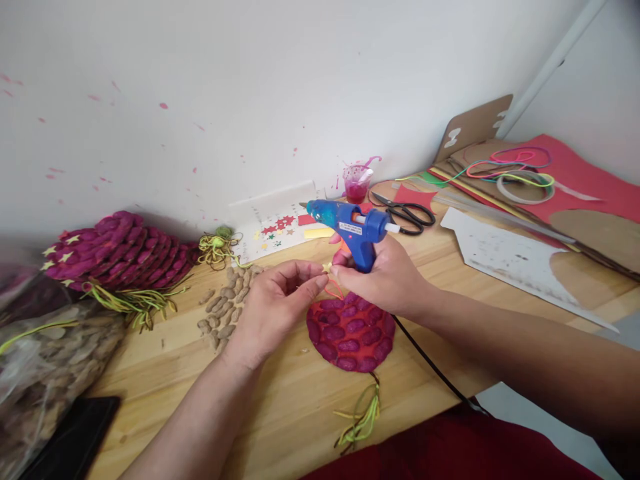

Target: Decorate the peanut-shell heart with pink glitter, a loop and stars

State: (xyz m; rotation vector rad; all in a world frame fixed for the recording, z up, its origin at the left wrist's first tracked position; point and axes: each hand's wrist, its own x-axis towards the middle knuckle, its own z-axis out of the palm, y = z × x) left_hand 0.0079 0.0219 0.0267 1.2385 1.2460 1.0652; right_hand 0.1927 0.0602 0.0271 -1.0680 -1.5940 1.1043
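Observation:
A blue glue gun (350, 223), its nozzle pointing left, is held in my right hand (387, 277). Between the fingertips of both hands is a small pale yellow star (327, 267). My left hand (280, 303) pinches it from the left, while the right thumb and finger meet it from the other side. Just below the hands, a round red piece covered with purple peanut shells (350, 337) lies on the wooden table (280, 413). It has an orange loop (334, 291) at its top and a yellow-green tassel (361, 417) at its bottom.
Stacked purple peanut pieces (125, 250), loose peanuts (225, 303) and a bag of peanuts (65, 360) are at the left. Behind are a paper with small stars (275, 230), a cup of pink liquid (357, 185) and scissors (413, 215). Cardboard (595, 233) lies right.

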